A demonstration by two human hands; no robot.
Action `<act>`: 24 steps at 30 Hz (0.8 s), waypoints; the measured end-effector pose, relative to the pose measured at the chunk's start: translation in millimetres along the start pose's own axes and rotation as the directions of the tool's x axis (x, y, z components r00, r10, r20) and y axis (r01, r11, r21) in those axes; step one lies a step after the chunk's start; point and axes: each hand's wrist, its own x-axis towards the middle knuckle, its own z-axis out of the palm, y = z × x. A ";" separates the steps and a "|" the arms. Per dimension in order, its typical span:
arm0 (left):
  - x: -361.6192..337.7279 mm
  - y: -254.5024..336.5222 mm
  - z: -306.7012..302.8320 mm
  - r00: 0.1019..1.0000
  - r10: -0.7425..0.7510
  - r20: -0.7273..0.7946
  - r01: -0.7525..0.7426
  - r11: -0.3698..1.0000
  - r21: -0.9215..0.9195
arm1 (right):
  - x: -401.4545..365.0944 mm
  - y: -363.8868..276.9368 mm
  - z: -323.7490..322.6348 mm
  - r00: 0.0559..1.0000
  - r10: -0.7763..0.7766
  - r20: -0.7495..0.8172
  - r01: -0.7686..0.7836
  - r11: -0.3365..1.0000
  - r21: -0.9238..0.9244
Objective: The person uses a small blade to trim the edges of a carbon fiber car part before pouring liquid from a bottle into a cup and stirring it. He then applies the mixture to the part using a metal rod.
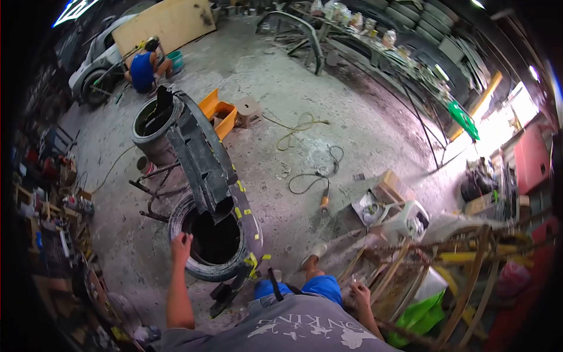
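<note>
My left hand (181, 247) is raised over the near tire (177, 222), at its left rim. Its thumb and fingers are pinched together, and whatever they may hold is too small to make out. A dark car bumper (201, 155) rests across this tire and a far upright tire drum (158, 146). Yellow tape pieces (253, 262) stick along the bumper's right edge. My right hand (360, 293) hangs low by my right side, beside a wooden frame (392, 271). Its fingers are curled around something small and pale that I cannot identify.
An orange toolbox (224, 117) and a stool (248, 110) stand beyond the bumper. A corded power tool (324, 202) lies on the floor, its cable looped. Boxes (392, 189) and a green bag (419, 320) are at the right. Another person (143, 71) squats far left near a car.
</note>
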 end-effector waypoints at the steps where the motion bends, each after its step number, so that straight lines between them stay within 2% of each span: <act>1: 20.2 39.3 -8.4 0.998 0.031 -0.050 -0.032 0.999 -0.015 | 23.9 7.2 -19.6 0.997 0.072 -0.004 -0.072 0.997 -0.009; 2: 38.2 71.6 -10.8 0.989 0.095 -0.113 -0.097 0.995 -0.010 | 46.4 11.7 -40.1 0.989 0.148 -0.012 -0.148 0.989 -0.023; 3: 52.7 111.8 -17.5 0.985 0.123 -0.121 -0.125 0.992 -0.007 | 71.8 9.4 -55.7 0.989 0.146 0.008 -0.146 0.988 -0.055; 4: 62.1 134.1 -6.7 0.987 0.091 -0.135 -0.092 0.996 -0.006 | 94.9 5.8 -70.6 0.976 0.213 0.045 -0.209 0.975 -0.078; 5: 74.9 155.0 3.9 0.976 0.057 -0.209 -0.078 0.993 -0.092 | 126.8 1.0 -81.8 0.958 0.274 0.084 -0.265 0.959 -0.098; 6: 88.7 175.4 14.8 0.959 0.028 -0.281 -0.080 0.981 -0.176 | 180.1 1.0 -99.8 0.957 0.269 0.105 -0.257 0.959 -0.117; 7: 97.0 187.6 34.1 0.963 -0.123 -0.240 0.030 0.933 -0.360 | 236.0 7.1 -124.4 0.965 0.223 0.140 -0.219 0.975 -0.038; 8: 103.6 220.6 40.4 0.960 -0.208 -0.188 0.132 0.927 -0.351 | 252.3 -6.8 -129.0 0.970 0.185 0.158 -0.195 0.980 0.048; 9: 111.8 237.8 56.0 0.966 -0.198 -0.169 0.122 0.919 -0.375 | 271.7 -23.8 -137.0 0.985 0.045 0.165 -0.029 0.995 -0.096; 10: 121.4 251.0 72.8 0.970 -0.188 -0.157 0.111 0.909 -0.401 | 298.9 -69.0 -117.8 0.974 -0.096 0.203 0.144 0.962 -0.233; 11: 127.9 267.2 87.5 0.974 -0.196 -0.111 0.131 0.896 -0.424 | 319.2 -112.2 -97.4 0.976 -0.037 0.216 0.071 0.986 -0.154; 12: 133.8 278.0 100.2 0.979 -0.195 -0.061 0.149 0.883 -0.445 | 334.2 -155.9 -80.1 0.995 0.046 0.085 -0.008 0.916 -0.402; 13: 140.8 279.1 116.4 0.989 -0.135 -0.055 0.109 0.934 -0.339 | 354.9 -187.3 -58.9 0.998 0.046 0.032 -0.030 0.920 -0.391; 14: 148.6 279.3 130.9 0.995 -0.026 -0.092 0.002 0.970 -0.243 | 380.3 -218.2 -43.2 0.999 0.029 -0.019 -0.034 0.926 -0.376; 15: 157.5 286.1 139.5 0.997 0.007 -0.075 -0.022 0.981 -0.194 | 399.8 -249.6 -22.7 1.000 0.005 -0.026 -0.014 0.931 -0.365; 16: 166.4 279.3 155.1 0.998 0.003 -0.063 -0.016 0.977 -0.213 | 415.4 -281.8 3.3 1.000 -0.027 0.013 0.029 0.941 -0.336; 17: 176.2 282.9 161.1 0.998 -0.055 -0.017 0.050 0.972 -0.228 | 433.7 -306.1 25.5 0.997 -0.052 0.059 0.067 0.948 -0.311; 18: 189.1 281.8 170.3 0.992 -0.127 0.004 0.123 0.959 -0.254 | 454.2 -323.5 44.6 0.996 -0.063 0.070 0.082 0.946 -0.313; 20: 223.2 279.4 182.7 0.984 -0.179 0.016 0.176 0.939 -0.296 | 491.0 -348.2 90.2 0.989 -0.084 0.123 0.121 0.934 -0.337; 24: 324.3 256.3 207.5 0.992 -0.110 -0.055 0.090 0.953 -0.288 | 531.2 -362.2 166.8 0.980 -0.080 0.181 0.135 0.940 -0.314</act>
